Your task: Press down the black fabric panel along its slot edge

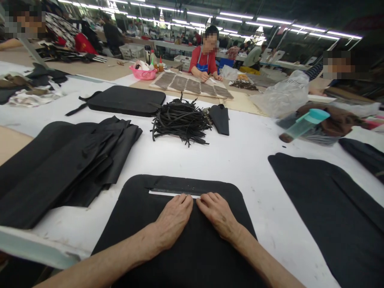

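**Hands flat on slit panel at near table edge**

Left hand and right hand lie palm-down, side by side, on a black fabric panel. Neither hand grips anything: the fingers are extended and press the cloth flat, fingertips just short of a narrow horizontal slit cut through the panel. White table shows through the slit. A dark strip lies along the slit's far edge, touching it.

Location: the panel has rounded far corners and sits at the near centre of the table, overhanging toward the person.

Handling, by judgement: the panel looks light, limp and matte, with moderate friction against the table. It should slide or wrinkle if pushed from one side only. The cut edges at the slit are the weak zone and may stretch or gape. Best hold is flat pressure on both sides of the slit, or a pinch at the slit's lips; lifting would call for both hands at the outer edges.

Surroundings:
- Near left: stack of black fabric pieces.
- Far centre: heap of black strips, with another black panel to its left.
- Right: a larger black piece and a teal-capped bottle.
- Far side: a seated person in a red top works at another table.
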### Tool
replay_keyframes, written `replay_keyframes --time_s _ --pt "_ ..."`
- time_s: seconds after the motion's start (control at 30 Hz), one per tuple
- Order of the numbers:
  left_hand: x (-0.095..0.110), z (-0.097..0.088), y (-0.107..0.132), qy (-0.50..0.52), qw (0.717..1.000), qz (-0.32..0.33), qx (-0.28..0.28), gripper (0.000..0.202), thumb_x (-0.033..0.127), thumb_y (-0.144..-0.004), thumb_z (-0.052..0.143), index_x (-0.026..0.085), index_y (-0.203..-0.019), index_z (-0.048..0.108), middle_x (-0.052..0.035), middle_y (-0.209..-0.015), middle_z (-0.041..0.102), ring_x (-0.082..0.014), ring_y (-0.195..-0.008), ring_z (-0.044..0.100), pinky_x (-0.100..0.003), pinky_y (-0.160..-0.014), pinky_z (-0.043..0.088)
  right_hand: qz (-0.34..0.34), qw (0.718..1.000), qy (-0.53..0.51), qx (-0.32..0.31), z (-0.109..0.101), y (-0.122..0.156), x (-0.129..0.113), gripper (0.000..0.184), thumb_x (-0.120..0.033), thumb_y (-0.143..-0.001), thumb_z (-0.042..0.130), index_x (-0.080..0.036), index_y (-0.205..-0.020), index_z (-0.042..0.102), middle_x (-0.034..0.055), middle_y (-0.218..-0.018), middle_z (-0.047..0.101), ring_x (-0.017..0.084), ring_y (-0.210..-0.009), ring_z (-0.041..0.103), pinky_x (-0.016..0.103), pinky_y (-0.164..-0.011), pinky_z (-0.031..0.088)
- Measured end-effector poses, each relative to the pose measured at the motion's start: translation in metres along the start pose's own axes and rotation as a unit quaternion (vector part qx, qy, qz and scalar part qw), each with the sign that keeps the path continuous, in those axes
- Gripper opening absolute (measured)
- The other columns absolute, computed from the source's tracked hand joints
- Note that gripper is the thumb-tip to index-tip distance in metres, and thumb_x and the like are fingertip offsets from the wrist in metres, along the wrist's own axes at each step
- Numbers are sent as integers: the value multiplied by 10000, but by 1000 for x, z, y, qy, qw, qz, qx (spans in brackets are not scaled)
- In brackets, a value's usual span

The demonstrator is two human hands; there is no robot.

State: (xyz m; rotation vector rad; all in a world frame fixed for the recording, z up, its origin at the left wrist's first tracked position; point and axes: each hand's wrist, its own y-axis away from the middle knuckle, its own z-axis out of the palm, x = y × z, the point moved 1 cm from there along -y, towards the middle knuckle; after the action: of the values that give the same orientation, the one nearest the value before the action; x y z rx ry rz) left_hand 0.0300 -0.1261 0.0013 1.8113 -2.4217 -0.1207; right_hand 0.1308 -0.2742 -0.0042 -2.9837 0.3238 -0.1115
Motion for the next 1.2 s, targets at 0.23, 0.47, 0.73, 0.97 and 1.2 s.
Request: replay_keyframes --time_s 0.23,0.47,0.73,0.97,1.2 --pt "-1 -1 4 -6 1000 0 16 665 176 -629 563 39 -1245 352 -143 -1179 479 -258 -1024 428 -354 -965 335 -15 1000 5 -5 -12 19 17 172 -114 -875 440 -136 -978 576 65 -862 574 181 -754 467 319 -669 362" --pt "15 0 -10 -65 995 -50 64 516 60 -768 401 148 -1276 371 -129 -1126 509 -260 -969 476 -383 -833 419 -2 999 41 -3 -12 40 29 224 -66 -865 400 -125 -975 585 81 -860 585 190 -753 481 334 -683 404" --pt "28 -5 -23 -105 991 -81 30 574 73 -797 397 290 -1323 320 -132 -1027 549 -282 -846 534 -396 -685 436 195 977 -50 66 -15 63 29 297 -50 -872 319 -158 -899 595 89 -1018 571 166 -863 541 271 -713 471" --pt "30 -4 -26 -118 989 -92 20 573 88 -811 410 319 -1325 311 -137 -997 556 -290 -840 536 -409 -679 422 180 983 16 14 -6 54 9 344 -73 -840 437 -157 -1160 529 106 -1038 573 221 -885 517 360 -763 468" --pt "26 -5 -27 -50 995 -62 62 495 76 -822 387 221 -1295 377 -134 -1069 534 -274 -948 491 -432 -806 391 158 986 52 -5 -7 51 18 353 -59 -824 456 -123 -1163 536 125 -1017 582 242 -910 519 378 -766 481"
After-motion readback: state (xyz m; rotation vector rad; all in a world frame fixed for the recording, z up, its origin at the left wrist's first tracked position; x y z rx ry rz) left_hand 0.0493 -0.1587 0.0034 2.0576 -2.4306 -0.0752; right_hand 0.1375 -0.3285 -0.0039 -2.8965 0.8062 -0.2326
